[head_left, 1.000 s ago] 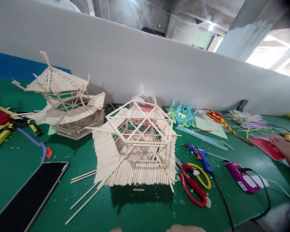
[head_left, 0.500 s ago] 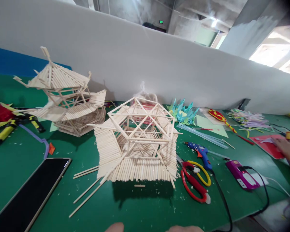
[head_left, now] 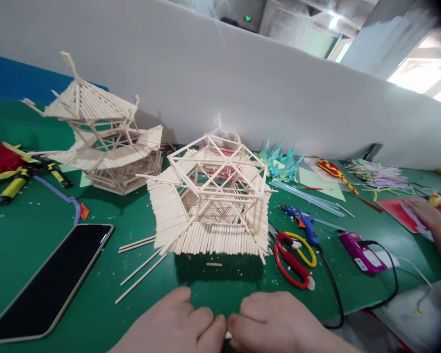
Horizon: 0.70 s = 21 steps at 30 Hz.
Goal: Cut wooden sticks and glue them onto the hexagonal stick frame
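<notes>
At the bottom edge, my left hand [head_left: 178,321] and my right hand [head_left: 275,318] are closed with their knuckles side by side. A sliver of a pale wooden stick [head_left: 228,335] shows between the fingers; the rest of it is hidden. Just beyond them stands a model pavilion [head_left: 209,239] built of thin wooden sticks, with an open lattice frame [head_left: 228,175] above its slatted roof. Several loose sticks [head_left: 141,269] lie at its left, and a short stick piece [head_left: 214,264] lies in front. Neither hand touches the model.
A taller stick pagoda [head_left: 88,100] stands back left, behind a phone [head_left: 51,279]. To the right lie red-and-yellow scissors [head_left: 292,264], a blue glue gun [head_left: 305,225] with its cord, and a purple power socket [head_left: 360,252]. Another person's hand [head_left: 428,213] is far right.
Both my hands have come up into view from the bottom edge and are now closed together. The view has tilted down slightly. The other person's hand has shifted little.
</notes>
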Available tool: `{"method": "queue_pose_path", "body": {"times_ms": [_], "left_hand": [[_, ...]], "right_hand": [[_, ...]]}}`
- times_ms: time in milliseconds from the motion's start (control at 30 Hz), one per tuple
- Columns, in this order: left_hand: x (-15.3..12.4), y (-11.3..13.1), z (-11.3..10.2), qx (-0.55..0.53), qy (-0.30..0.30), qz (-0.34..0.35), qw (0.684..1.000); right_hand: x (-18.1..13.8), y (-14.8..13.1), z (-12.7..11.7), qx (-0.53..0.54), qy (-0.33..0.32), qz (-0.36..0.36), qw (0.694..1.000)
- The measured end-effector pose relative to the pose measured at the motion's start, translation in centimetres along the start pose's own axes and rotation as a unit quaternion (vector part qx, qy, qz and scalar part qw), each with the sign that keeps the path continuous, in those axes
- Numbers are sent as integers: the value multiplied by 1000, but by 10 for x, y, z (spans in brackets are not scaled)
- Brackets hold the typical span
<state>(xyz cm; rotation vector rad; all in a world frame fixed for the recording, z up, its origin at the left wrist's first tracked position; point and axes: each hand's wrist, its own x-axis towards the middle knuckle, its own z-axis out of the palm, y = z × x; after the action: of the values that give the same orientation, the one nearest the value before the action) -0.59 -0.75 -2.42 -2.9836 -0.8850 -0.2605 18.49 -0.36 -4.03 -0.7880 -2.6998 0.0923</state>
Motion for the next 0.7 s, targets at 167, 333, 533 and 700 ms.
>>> {"method": "queue_pose_path", "body": {"times_ms": [167, 333, 533, 700], "left_hand": [[7, -2, -14, -42, -24, 4, 999], [10, -4, -22, -55, -51, 3, 997], [6, -3, -20, -88, -54, -21, 994], [8, -1, 4, -96, -43, -134, 985]], "right_hand": [[7, 1, -13, 4, -1, 7, 1000], [8, -1, -18, 6, -31, 7, 999], [8, 1, -16, 10, -46, 10, 999], [15, 2, -17, 45, -128, 100, 986]]}}
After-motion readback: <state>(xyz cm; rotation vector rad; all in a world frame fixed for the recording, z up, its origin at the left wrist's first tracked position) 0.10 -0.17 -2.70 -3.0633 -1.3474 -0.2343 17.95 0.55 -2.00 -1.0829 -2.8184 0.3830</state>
